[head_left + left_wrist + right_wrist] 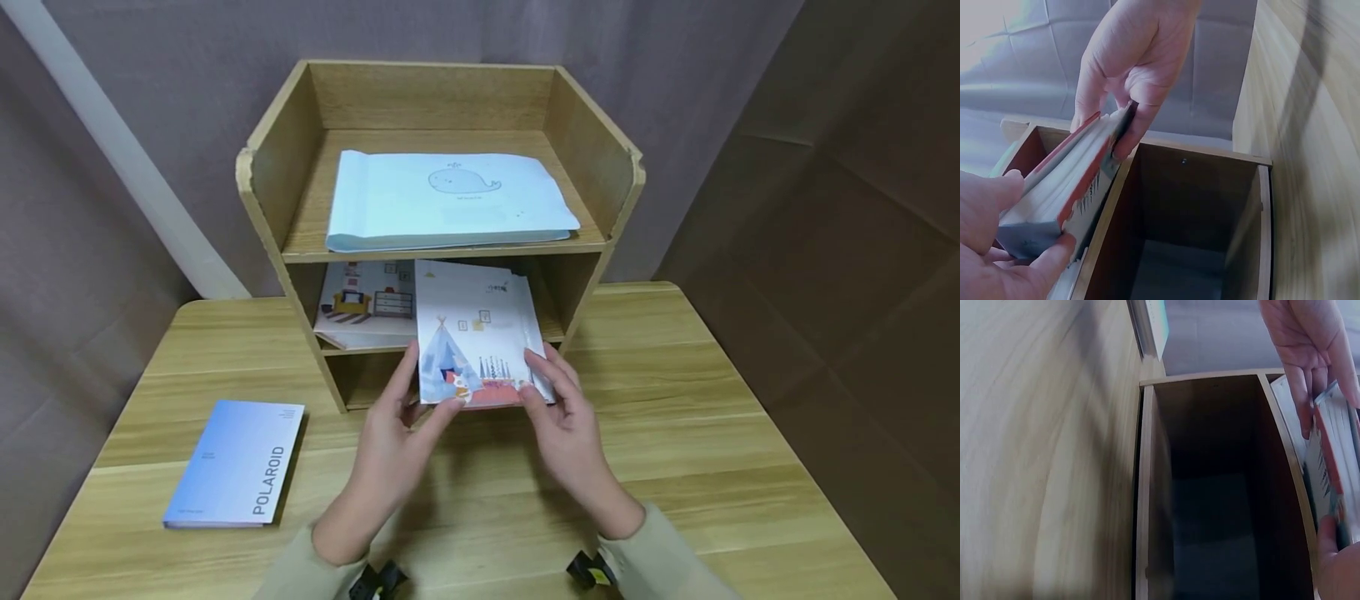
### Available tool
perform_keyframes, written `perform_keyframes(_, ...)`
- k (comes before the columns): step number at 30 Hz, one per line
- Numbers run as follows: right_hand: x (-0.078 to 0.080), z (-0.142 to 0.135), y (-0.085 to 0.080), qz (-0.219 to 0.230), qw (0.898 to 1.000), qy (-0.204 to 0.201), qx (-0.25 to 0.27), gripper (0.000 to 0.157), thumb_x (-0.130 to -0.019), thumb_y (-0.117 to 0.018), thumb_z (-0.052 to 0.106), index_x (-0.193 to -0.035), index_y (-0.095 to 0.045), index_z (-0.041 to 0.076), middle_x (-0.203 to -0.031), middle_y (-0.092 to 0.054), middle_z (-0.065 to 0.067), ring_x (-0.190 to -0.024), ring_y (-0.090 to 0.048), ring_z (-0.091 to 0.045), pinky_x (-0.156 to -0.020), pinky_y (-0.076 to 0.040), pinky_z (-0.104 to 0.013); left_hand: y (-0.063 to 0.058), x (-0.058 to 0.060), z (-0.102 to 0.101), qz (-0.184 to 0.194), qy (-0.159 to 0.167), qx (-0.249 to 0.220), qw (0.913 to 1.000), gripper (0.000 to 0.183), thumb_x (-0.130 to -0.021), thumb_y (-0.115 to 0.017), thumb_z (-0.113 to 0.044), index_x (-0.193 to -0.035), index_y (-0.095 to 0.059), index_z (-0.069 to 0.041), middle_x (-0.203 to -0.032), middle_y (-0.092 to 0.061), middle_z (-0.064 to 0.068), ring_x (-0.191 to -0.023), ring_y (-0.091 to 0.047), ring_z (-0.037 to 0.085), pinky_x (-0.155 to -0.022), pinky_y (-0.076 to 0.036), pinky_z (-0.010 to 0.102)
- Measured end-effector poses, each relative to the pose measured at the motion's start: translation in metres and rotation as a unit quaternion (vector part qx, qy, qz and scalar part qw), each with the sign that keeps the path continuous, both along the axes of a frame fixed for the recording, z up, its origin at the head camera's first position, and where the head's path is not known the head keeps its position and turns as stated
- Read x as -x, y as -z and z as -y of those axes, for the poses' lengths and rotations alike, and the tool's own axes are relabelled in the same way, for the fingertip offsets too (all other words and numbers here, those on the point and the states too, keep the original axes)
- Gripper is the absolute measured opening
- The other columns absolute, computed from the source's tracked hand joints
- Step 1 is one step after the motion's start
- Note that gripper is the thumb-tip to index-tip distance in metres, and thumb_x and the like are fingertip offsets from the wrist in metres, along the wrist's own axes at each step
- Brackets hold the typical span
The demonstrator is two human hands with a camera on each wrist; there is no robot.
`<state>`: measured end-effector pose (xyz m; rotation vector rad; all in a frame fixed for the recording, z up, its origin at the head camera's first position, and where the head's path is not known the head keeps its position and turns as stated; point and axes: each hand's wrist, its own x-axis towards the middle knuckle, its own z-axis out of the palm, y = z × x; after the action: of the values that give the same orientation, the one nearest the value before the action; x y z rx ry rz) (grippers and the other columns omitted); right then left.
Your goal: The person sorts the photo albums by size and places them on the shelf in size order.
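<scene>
The left grip (393, 446) and right grip (567, 433) are bare. The left sleeve (303, 571) and right sleeve (663, 558) are pale grey-green fabric, plain, with neat end edges. Beside these edges sit a left device (365, 583) and right device (582, 570), black, compact, angular; the right one bears a yellow-green marking.

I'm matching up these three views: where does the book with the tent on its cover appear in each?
Head: the tent-cover book is near the centre, slightly low, between the left hand and right hand.
Left wrist: left of centre, pages showing.
Right wrist: at the right edge, partly cut off.
Shared landmark: the wooden shelf.
</scene>
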<state>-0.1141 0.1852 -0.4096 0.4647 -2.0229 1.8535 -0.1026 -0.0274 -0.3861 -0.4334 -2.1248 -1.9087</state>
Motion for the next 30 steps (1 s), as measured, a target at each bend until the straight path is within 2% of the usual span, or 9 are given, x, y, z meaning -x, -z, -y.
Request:
perform_keyframes(4,0.000,-0.006,-0.002,0.005,1.000,0.009,0.003,0.037,-0.092,-0.061,-0.004,-0.129,-0.060,0.001,-0.150,-0.034,-0.014,-0.128,-0.046,-0.025,-0.089,-0.049,-0.022,0.000,0.002,-0.001,0.001,0.019,-0.013,0.9997,0.080,-0.087,-0.072,-0.016,-0.153,-0.027,-0.011,-0.147,-0.042,0.006,-0.121,-0.054,0.018,-0.091,-0.049,0.027)
perform_keyframes(10,0.000,-0.010,-0.004,0.038,0.999,0.000,0.029,0.048,-0.086,-0.068,-0.006,-0.132,-0.056,-0.001,-0.153,-0.029,-0.013,-0.133,-0.041,-0.026,-0.099,-0.042,-0.027,-0.001,0.009,-0.002,0.015,0.044,-0.035,0.9983,0.077,-0.088,-0.070,-0.008,-0.153,-0.027,-0.010,-0.145,-0.044,0.009,-0.124,-0.051,0.019,-0.091,-0.049,0.027)
perform_keyframes(14,0.000,-0.010,-0.007,0.041,0.999,0.028,-0.005,0.050,-0.084,-0.070,-0.006,-0.132,-0.057,0.001,-0.153,-0.030,-0.014,-0.132,-0.040,-0.027,-0.099,-0.041,-0.023,0.000,0.013,-0.003,0.039,0.054,-0.040,0.9970,0.080,-0.088,-0.070,-0.006,-0.153,-0.025,-0.013,-0.147,-0.040,0.008,-0.128,-0.048,0.019,-0.094,-0.046,0.026)
perform_keyframes(19,-0.007,-0.003,-0.024,0.039,0.995,0.071,-0.061,0.047,-0.084,-0.071,-0.005,-0.129,-0.059,-0.003,-0.151,-0.032,-0.021,-0.131,-0.041,-0.030,-0.095,-0.042,-0.017,0.000,0.017,-0.004,0.055,0.058,-0.037,0.9961,0.083,-0.087,-0.071,-0.006,-0.154,-0.023,-0.014,-0.150,-0.037,0.006,-0.130,-0.045,0.018,-0.096,-0.044,0.024)
perform_keyframes(23,-0.011,0.002,-0.034,0.038,0.991,0.097,-0.080,0.044,-0.084,-0.070,-0.004,-0.127,-0.059,-0.006,-0.149,-0.033,-0.025,-0.129,-0.044,-0.032,-0.095,-0.043,-0.018,0.000,0.020,-0.007,0.061,0.057,-0.040,0.9957,0.082,-0.088,-0.070,-0.002,-0.154,-0.023,-0.013,-0.149,-0.038,0.007,-0.129,-0.046,0.017,-0.097,-0.044,0.024)
perform_keyframes(26,-0.009,0.003,-0.033,0.031,0.990,0.112,-0.084,0.043,-0.085,-0.070,-0.004,-0.126,-0.059,-0.007,-0.148,-0.034,-0.025,-0.128,-0.045,-0.034,-0.096,-0.042,-0.019,0.002,0.023,-0.009,0.051,0.052,-0.035,0.9967,0.080,-0.088,-0.069,-0.002,-0.153,-0.025,-0.014,-0.148,-0.038,0.006,-0.127,-0.048,0.016,-0.096,-0.045,0.025)
perform_keyframes(30,0.000,-0.003,-0.016,0.012,0.987,0.131,-0.094,0.044,-0.084,-0.073,0.003,-0.127,-0.062,0.001,-0.149,-0.036,-0.018,-0.129,-0.044,-0.031,-0.097,-0.041,-0.018,0.004,0.025,-0.011,0.027,0.040,-0.024,0.9985,0.076,-0.088,-0.069,-0.001,-0.151,-0.031,-0.016,-0.146,-0.042,0.006,-0.122,-0.053,0.017,-0.094,-0.047,0.025)
